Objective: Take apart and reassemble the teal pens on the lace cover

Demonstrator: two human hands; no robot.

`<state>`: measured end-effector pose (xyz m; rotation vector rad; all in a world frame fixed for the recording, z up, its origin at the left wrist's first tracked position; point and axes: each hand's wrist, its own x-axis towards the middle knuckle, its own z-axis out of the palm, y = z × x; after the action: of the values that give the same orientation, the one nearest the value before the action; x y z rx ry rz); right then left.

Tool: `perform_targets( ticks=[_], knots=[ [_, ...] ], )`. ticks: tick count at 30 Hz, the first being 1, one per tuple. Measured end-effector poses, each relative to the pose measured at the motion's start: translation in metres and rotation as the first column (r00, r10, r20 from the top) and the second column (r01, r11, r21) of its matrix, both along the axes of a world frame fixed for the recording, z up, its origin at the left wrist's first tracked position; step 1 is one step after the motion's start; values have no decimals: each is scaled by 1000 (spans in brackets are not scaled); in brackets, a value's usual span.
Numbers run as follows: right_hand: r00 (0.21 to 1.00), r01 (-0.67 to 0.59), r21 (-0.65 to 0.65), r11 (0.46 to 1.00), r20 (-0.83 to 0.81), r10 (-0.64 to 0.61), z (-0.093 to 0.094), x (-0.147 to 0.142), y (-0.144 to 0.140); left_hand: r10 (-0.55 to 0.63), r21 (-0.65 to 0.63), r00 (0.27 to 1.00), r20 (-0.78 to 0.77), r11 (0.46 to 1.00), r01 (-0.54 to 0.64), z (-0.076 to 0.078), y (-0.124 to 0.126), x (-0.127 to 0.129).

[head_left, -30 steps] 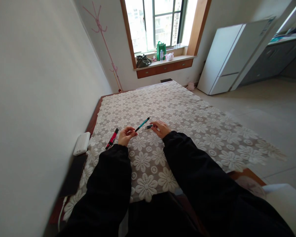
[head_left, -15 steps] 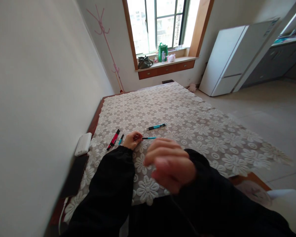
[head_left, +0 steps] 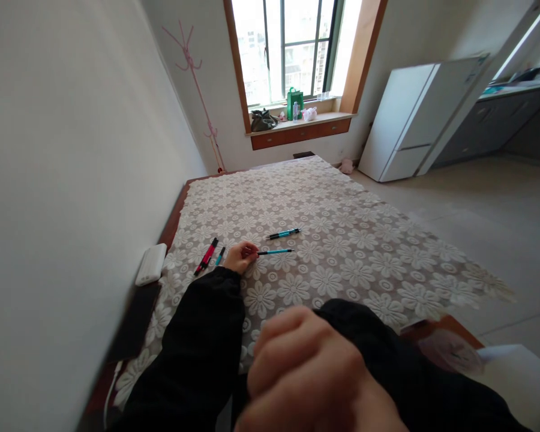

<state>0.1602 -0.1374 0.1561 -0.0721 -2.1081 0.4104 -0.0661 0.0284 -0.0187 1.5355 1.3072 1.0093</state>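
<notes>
My left hand [head_left: 242,257] rests on the lace tablecloth [head_left: 324,282], its fingertips pinching the black end of a slim blue-and-black pen [head_left: 276,252] that points right. Just beyond lies a second blue-and-black pen [head_left: 283,234]. To the left of the hand are a short blue piece with a black end [head_left: 220,256], perhaps a pen cap or barrel part, and a red-and-black pen [head_left: 206,257]. My right hand [head_left: 310,372] is raised close to the camera, large and blurred, with its fingers curled closed. Whatever it may hold is hidden behind the knuckles.
A white power bank [head_left: 151,264] and a dark flat device [head_left: 134,324] with a white cable [head_left: 111,390] sit along the table's left edge by the wall. A round transparent lid-like object [head_left: 452,351] is at the right front corner. A fridge [head_left: 396,123] stands beyond.
My right hand has drawn back from near the pen, down and toward the camera, uncovering the pen's right end. My left hand keeps its pinch in the same place. The view has tilted slightly.
</notes>
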Motion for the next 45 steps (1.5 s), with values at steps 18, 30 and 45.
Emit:
perform_targets(
  ticks=[18, 30, 45],
  knots=[
    [637, 645, -7, 765, 558, -532, -170, 21, 213, 135, 140, 988, 81, 979, -145, -13, 6, -3],
    [854, 512, -520, 684, 391, -342, -191, 10, 221, 114, 358, 988, -106, 931, -69, -5, 4, -7],
    [957, 289, -806, 516, 252, -143, -173, 8, 210, 111, 475, 937, -332, 878, 65, 6, -2, -1]
  ],
)
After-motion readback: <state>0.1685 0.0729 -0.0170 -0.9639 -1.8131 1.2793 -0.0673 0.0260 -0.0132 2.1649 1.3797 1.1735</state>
